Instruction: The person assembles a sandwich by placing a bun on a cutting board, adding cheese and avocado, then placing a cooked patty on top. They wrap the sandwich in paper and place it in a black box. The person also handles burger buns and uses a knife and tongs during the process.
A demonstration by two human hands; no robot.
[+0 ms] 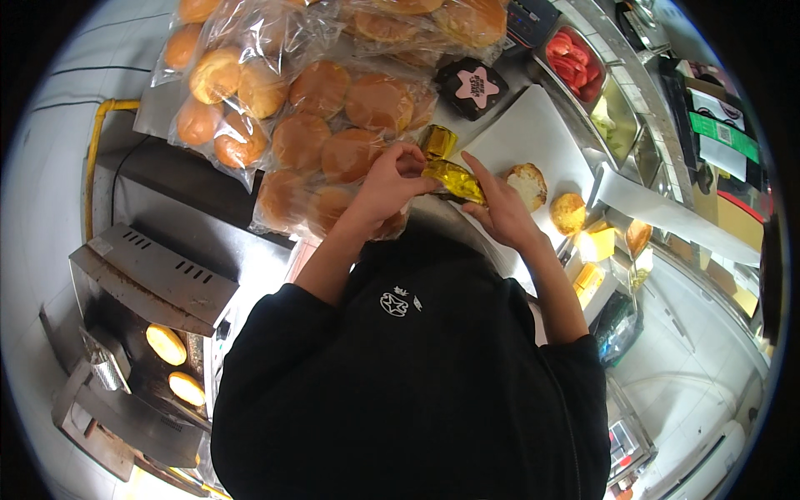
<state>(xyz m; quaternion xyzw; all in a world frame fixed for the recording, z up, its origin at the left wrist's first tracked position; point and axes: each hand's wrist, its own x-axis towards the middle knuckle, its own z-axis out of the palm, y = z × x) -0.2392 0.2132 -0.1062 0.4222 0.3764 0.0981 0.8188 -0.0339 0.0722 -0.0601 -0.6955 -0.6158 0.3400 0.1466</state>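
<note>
Both my hands hold a gold foil wrapper (459,180) between them, above the steel counter. My left hand (395,181) pinches its left end with thumb and forefinger. The fingers of my right hand (497,203) rest along its right end. What the foil contains is hidden. A second gold foil packet (439,141) lies just beyond it. To the right, a toasted bun half (526,186) lies cut side up on white paper (537,131), with a round golden-brown piece of food (568,213) near it. A black box with a pink star (475,88) stands farther back.
Clear plastic bags of burger buns (347,103) cover the counter's left and back. Metal pans of sliced tomato (572,62) and lettuce (603,122) line the right. At the lower left, bun halves (166,344) lie on a dark griddle (134,381) under a metal hood (169,275).
</note>
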